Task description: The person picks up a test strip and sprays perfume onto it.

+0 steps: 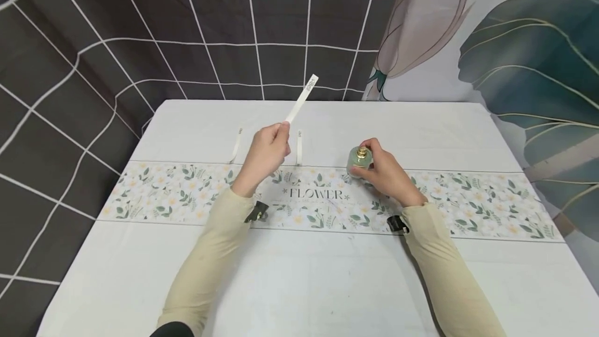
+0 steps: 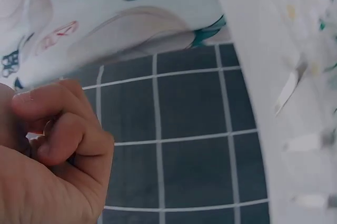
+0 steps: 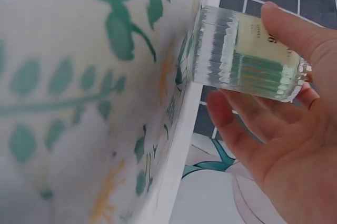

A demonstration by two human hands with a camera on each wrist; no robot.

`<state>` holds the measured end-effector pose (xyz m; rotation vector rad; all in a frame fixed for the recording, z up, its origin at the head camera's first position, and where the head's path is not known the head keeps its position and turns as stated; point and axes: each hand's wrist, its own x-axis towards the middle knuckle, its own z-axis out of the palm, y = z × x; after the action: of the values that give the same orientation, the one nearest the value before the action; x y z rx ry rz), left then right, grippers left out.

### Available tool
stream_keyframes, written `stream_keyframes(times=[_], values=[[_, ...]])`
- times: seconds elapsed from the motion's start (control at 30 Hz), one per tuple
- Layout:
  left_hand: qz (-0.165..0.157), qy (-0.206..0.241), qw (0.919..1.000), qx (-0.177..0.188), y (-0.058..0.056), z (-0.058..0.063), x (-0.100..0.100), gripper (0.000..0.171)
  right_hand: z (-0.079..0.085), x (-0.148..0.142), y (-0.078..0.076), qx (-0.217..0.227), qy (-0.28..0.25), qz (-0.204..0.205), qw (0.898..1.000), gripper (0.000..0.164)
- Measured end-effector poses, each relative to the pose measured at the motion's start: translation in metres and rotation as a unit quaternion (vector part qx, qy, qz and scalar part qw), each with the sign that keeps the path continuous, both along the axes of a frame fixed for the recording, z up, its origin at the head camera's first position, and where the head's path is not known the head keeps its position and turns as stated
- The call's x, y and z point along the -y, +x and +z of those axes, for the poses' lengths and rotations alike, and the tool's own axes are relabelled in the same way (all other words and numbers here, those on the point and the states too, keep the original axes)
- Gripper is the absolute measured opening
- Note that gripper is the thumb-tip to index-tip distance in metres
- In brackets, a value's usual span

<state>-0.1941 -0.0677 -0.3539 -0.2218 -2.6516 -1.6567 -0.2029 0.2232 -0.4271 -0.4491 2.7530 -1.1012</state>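
My left hand is raised over the table and pinches a white paper test strip between thumb and fingers. The strip points up and away, with dark print near its far end. In the left wrist view the fingers are curled in. My right hand grips a ribbed glass perfume bottle by its sides. It has a gold spray top and holds pale green liquid. A cream label shows under the thumb in the right wrist view, with the base right at the tabletop.
Two more white strips lie beyond the left hand, one to the left and one to the right. A floral runner printed FLOWER crosses the white table. Behind hang a dark grid cloth and a leaf-print cloth.
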Motion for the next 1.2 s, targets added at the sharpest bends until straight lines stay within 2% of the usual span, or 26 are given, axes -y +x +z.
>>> stream_keyframes(times=[0.17,0.3,0.43,0.57,0.7,0.8,1.2], values=[[0.017,-0.029,0.9942,-0.102,0.012,0.012,0.012,0.041,0.014,0.004,0.005,-0.079,-0.023,-0.003,0.997,0.055],[0.029,-0.025,0.9848,-0.169,0.02,0.024,0.019,0.031,0.043,0.01,0.015,-0.17,-0.073,-0.028,0.982,0.051],[0.036,0.002,0.9793,-0.199,0.028,0.038,0.02,0.028,0.079,0.02,0.027,-0.224,-0.131,-0.071,0.963,0.054],[0.023,0.013,0.9759,-0.217,0.037,0.046,0.017,0.027,0.108,0.032,0.037,-0.243,-0.215,-0.11,0.939,0.056],[0.011,0.009,0.9699,-0.243,0.044,0.051,0.01,0.027,0.123,0.043,0.046,-0.266,-0.302,-0.148,0.903,0.054],[0.003,0.003,0.9667,-0.256,0.049,0.053,0.004,0.028,0.127,0.046,0.051,-0.287,-0.322,-0.162,0.888,0.051],[-0.013,-0.018,0.9663,-0.257,0.059,0.053,-0.011,0.03,0.125,0.055,0.052,-0.336,-0.268,-0.133,0.893,0.044]])
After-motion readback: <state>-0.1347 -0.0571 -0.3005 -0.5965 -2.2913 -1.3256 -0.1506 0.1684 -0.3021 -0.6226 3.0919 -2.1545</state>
